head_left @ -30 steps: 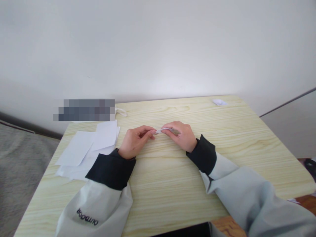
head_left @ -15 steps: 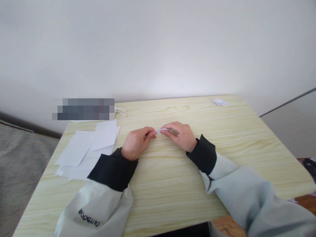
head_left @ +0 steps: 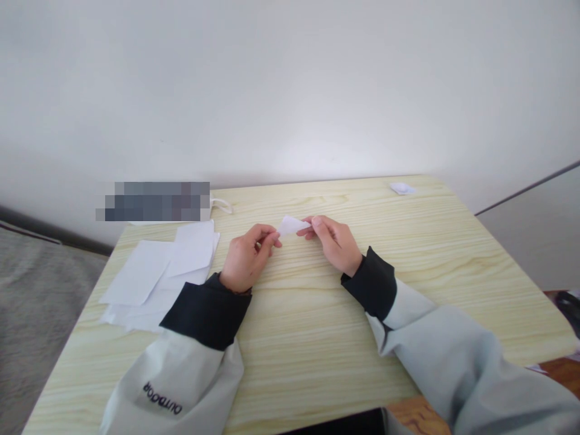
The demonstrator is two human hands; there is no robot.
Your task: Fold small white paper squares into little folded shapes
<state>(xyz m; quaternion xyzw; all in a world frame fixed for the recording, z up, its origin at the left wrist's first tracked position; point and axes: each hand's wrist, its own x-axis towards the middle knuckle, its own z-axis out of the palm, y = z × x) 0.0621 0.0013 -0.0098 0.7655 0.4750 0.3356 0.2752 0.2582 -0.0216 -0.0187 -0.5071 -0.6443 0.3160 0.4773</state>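
Note:
A small folded piece of white paper point(head_left: 290, 226) is held between my two hands, just above the middle of the table. My left hand point(head_left: 248, 255) pinches its left corner between thumb and fingers. At the right end, my right hand point(head_left: 333, 241) grips the other corner, thumb on top. The paper looks roughly triangular, with its broad face turned toward me. Part of its right end is hidden by my fingers.
Several white paper sheets point(head_left: 138, 272) lie overlapping on the left of the wood-grain table point(head_left: 299, 350). Behind them is a blurred-out item point(head_left: 156, 201) with a white loop point(head_left: 222, 206). A small folded white paper piece point(head_left: 402, 188) rests at the back right, near the wall point(head_left: 290, 90).
The paper has turned from edge-on to showing its face. My right hand has rolled so its thumb is on top, and my left hand has shifted slightly left.

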